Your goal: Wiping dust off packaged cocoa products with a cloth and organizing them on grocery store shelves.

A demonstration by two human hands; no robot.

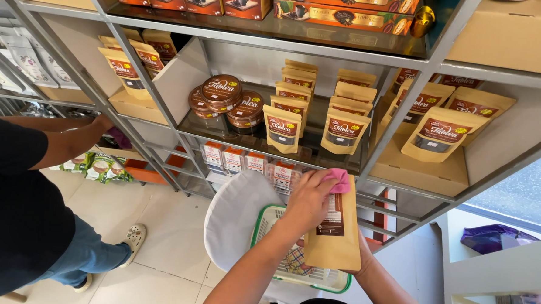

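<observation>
A tall metal shelving unit [269,39] fills the view, its glass shelves stocked with kraft stand-up pouches [343,131], round brown tins [222,90] and boxed goods above. To the left a co-worker in a black top and jeans [18,220] reaches an arm toward the neighbouring rack. Below the shelves sits a white stool [234,220], and over it a green-rimmed white basket [267,222]. Above the basket the person holds one kraft pouch [335,237] upright: the right hand [363,256] is mostly hidden behind it, apparently closed around its lower edge, though the fingers cannot be seen. The left hand [308,202] presses a pink cloth [338,180] against the pouch's top corner, fingers curled shut on the cloth. Wiping well here seems to call for firm support from behind so the pouch does not buckle, and strokes that cover the whole face rather than the label alone.
</observation>
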